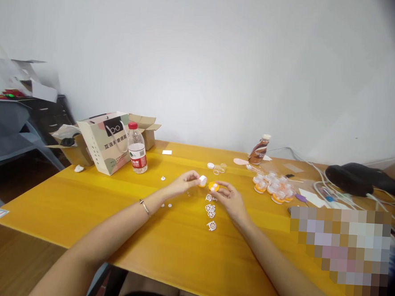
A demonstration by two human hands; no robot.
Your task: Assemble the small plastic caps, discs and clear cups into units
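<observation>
Above the middle of the table my left hand (188,182) pinches a small white piece with an orange underside (202,181). Just beside it, my right hand (230,199) grips a round orange piece with a pale centre (214,186) between thumb and fingers. The two pieces are close together but apart. Below my right fingertips lie several white spoked wheel-shaped parts (211,211) in a rough column. Beyond my hands are clear rings (219,169) and a white round part (210,166). Small white discs (170,205) lie near my left forearm.
A water bottle (137,149), a paper bag (106,142) and a cardboard box (147,129) stand at the left. To the right are a brown drink bottle (259,150), a cluster of clear and orange pieces (273,186), cables and a black item (349,178). A pixelated patch covers the near right.
</observation>
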